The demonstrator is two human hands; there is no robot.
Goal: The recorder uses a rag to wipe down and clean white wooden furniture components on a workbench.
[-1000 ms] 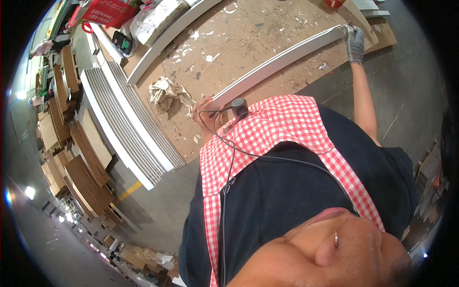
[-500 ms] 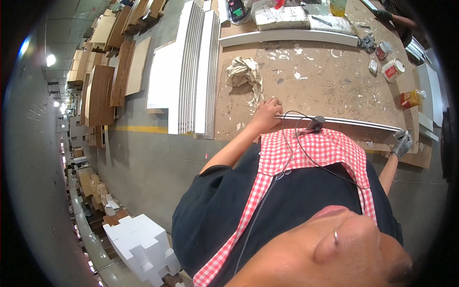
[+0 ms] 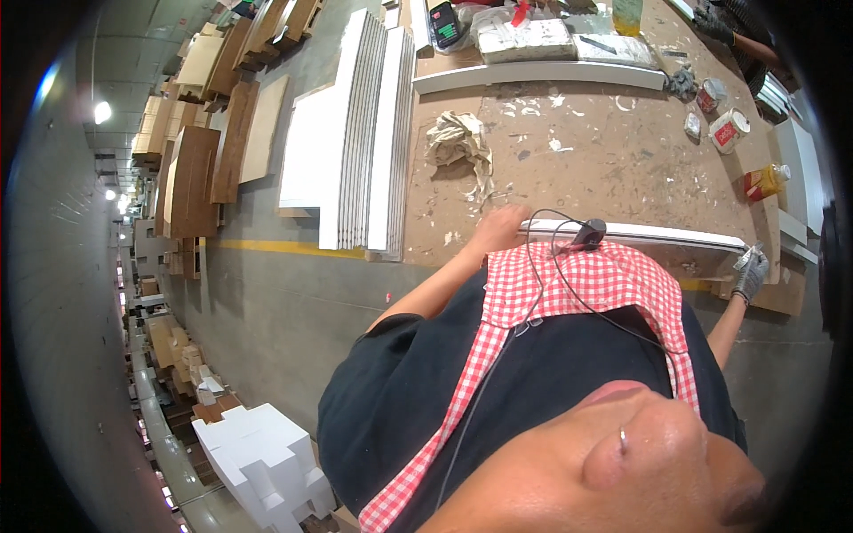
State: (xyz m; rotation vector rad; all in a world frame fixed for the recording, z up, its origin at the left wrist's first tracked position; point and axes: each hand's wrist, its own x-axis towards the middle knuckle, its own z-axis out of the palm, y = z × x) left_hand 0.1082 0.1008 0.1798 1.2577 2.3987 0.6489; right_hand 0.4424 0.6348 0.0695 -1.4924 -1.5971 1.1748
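A long, narrow white board (image 3: pixel 649 233) lies along the near edge of the workbench, in front of my apron. My bare left hand (image 3: pixel 499 227) is closed round its left end, with the fingertips partly hidden. At the opposite end, my right hand (image 3: pixel 753 272), in a grey glove, grips the board's tip. Something small and pale shows at the gloved fingertips, too small to name. Beyond my left hand lies a crumpled cream rag (image 3: pixel 460 147).
Another white strip (image 3: pixel 542 73) crosses the bench's far side, before white blocks (image 3: pixel 526 41). Jars and a bottle of amber liquid (image 3: pixel 766 182) stand at the right. White boards (image 3: pixel 357 133) are stacked left of the bench. A co-worker's gloved hand (image 3: pixel 713 27) shows at the far right.
The white board has turned in my hands: its broad white face shows where a grooved narrow edge showed before. My left hand's fingers have curled lower round its end.
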